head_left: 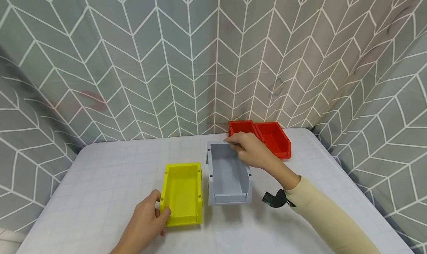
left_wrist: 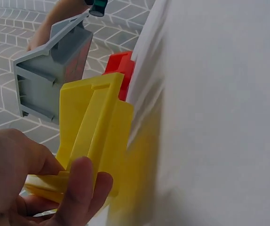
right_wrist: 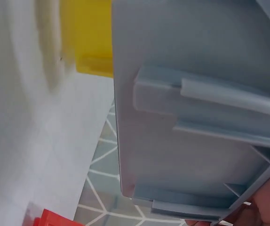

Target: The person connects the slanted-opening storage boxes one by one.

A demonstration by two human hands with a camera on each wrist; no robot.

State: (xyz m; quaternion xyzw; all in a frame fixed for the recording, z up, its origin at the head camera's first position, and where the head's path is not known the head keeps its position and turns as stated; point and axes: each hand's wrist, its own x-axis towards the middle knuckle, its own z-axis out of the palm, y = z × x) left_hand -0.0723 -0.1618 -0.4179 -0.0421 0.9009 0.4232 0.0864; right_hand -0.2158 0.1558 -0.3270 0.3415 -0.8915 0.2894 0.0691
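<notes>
A yellow plastic storage bin [head_left: 181, 194] is gripped at its left front corner by my left hand [head_left: 146, 217], thumb over the rim. In the left wrist view the yellow bin [left_wrist: 95, 122] looks raised off the white cloth. To its right hangs a grey storage bin [head_left: 228, 172], its back rim pinched by my right hand [head_left: 248, 148]. The two bins are apart, with a narrow gap between them. Side rails on the grey bin [right_wrist: 196, 103] show close up in the right wrist view, where only part of the hand appears.
Two red bins [head_left: 275, 141] stand side by side at the table's back right, partly behind my right hand. White cloth covers the table [head_left: 110, 183]. A grey patterned curtain [head_left: 186, 61] rises behind it and along both sides. A dark strap [head_left: 277, 198] hangs at the right wrist.
</notes>
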